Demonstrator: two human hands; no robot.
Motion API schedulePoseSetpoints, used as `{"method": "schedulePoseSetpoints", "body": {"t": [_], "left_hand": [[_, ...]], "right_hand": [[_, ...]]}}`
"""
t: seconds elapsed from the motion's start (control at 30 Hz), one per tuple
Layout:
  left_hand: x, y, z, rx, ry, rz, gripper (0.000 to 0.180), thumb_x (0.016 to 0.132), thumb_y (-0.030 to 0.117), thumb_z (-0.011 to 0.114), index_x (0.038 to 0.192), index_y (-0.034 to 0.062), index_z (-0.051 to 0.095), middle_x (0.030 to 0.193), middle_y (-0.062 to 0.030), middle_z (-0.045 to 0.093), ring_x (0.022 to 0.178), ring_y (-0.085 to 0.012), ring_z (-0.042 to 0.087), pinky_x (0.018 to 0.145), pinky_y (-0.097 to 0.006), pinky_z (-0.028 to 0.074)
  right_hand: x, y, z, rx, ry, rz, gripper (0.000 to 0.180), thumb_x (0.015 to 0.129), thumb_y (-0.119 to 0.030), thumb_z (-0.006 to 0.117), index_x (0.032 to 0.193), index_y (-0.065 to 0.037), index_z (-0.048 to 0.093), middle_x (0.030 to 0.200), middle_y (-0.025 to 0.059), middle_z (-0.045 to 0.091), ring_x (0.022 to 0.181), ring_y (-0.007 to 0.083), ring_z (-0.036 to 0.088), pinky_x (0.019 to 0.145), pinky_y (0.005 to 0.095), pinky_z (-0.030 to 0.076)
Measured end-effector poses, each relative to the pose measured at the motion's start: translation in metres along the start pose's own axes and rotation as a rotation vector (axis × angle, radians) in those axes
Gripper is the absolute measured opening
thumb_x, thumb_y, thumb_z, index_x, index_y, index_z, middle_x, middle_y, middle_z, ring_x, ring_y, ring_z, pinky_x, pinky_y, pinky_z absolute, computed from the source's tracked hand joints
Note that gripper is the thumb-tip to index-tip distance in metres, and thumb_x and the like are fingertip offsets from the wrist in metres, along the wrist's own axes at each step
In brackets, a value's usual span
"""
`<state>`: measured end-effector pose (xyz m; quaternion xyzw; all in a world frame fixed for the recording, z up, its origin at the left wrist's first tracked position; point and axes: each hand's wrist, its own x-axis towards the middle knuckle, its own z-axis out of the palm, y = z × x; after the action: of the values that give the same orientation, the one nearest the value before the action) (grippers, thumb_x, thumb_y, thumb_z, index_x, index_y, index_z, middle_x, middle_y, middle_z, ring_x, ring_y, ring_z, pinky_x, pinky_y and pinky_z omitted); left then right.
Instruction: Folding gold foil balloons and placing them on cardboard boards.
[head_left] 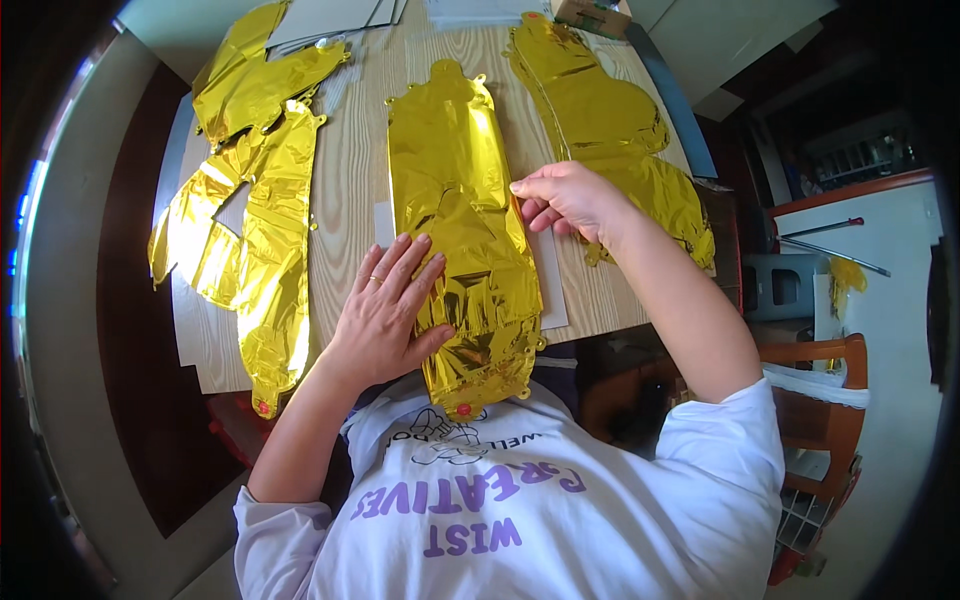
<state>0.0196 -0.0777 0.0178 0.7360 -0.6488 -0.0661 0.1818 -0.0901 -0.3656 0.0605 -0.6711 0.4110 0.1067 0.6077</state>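
A flat, folded gold foil balloon [455,180] lies lengthwise down the middle of the table, its near end with a red dot hanging over the front edge against my shirt. My left hand [385,310] rests flat on its lower left part, fingers spread and a ring on one finger. At the balloon's right edge my right hand [570,200] pinches the foil between thumb and forefinger, the other fingers curled. Part of a white card [552,290] shows from under the balloon.
More flat gold foil balloons [275,240] lie at the left, and others [600,110] at the right. Grey-white sheets [325,22] and a small cardboard box [592,17] sit at the far edge. Right of the table [350,200] stand a grey-blue stool [780,285] and a wooden chair [835,420].
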Motion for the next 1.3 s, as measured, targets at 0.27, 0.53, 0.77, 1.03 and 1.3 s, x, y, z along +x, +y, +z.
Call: {"method": "schedulePoseSetpoints", "body": {"t": [0.27, 0.53, 0.77, 1.03, 1.3], "left_hand": [[-0.001, -0.001, 0.000, -0.013, 0.003, -0.001, 0.078, 0.092, 0.051, 0.065, 0.154, 0.0070, 0.044, 0.160, -0.0202, 0.039, 0.150, -0.0404, 0.034, 0.124, -0.058, 0.021], [-0.001, 0.000, -0.001, -0.022, -0.008, -0.020, 0.078, 0.092, 0.051, 0.065, 0.154, 0.0083, 0.044, 0.160, -0.0188, 0.039, 0.150, -0.0401, 0.033, 0.124, -0.059, 0.020], [0.000, 0.000, -0.001, -0.015, -0.010, -0.002, 0.078, 0.093, 0.052, 0.065, 0.155, 0.0092, 0.043, 0.161, -0.0188, 0.038, 0.150, -0.0400, 0.033, 0.124, -0.058, 0.020], [0.000, 0.000, 0.000, -0.003, -0.021, 0.000, 0.079, 0.094, 0.051, 0.064, 0.155, 0.0083, 0.042, 0.161, -0.0188, 0.038, 0.152, -0.0401, 0.031, 0.124, -0.058, 0.018], [0.014, 0.021, -0.020, 0.000, 0.012, 0.091, 0.069, 0.090, 0.035, 0.072, 0.149, 0.0067, 0.050, 0.158, -0.0188, 0.042, 0.150, -0.0403, 0.035, 0.123, -0.058, 0.022]], "right_hand": [[0.036, -0.023, -0.004, -0.086, 0.045, -0.022, 0.024, 0.091, -0.030, 0.072, 0.093, -0.007, 0.073, 0.078, 0.0008, 0.066, 0.053, 0.0051, 0.051, 0.042, 0.0213, 0.032], [0.040, -0.028, -0.006, -0.194, -0.046, -0.010, 0.016, 0.091, -0.022, 0.070, 0.083, -0.008, 0.070, 0.071, -0.0002, 0.064, 0.047, 0.0043, 0.045, 0.042, 0.0229, 0.031], [0.047, -0.020, -0.021, -0.208, -0.094, -0.113, 0.019, 0.090, -0.021, 0.080, 0.084, -0.006, 0.071, 0.071, 0.0009, 0.062, 0.048, 0.0039, 0.041, 0.043, 0.0227, 0.030], [0.045, -0.008, -0.017, -0.139, -0.018, -0.110, 0.019, 0.087, -0.020, 0.084, 0.088, -0.005, 0.073, 0.073, 0.0013, 0.066, 0.055, 0.0055, 0.049, 0.047, 0.0208, 0.036], [0.044, 0.000, -0.023, -0.217, -0.025, -0.173, 0.012, 0.086, -0.009, 0.081, 0.091, -0.002, 0.073, 0.081, 0.0024, 0.071, 0.069, 0.0086, 0.062, 0.062, 0.0219, 0.050]]}}
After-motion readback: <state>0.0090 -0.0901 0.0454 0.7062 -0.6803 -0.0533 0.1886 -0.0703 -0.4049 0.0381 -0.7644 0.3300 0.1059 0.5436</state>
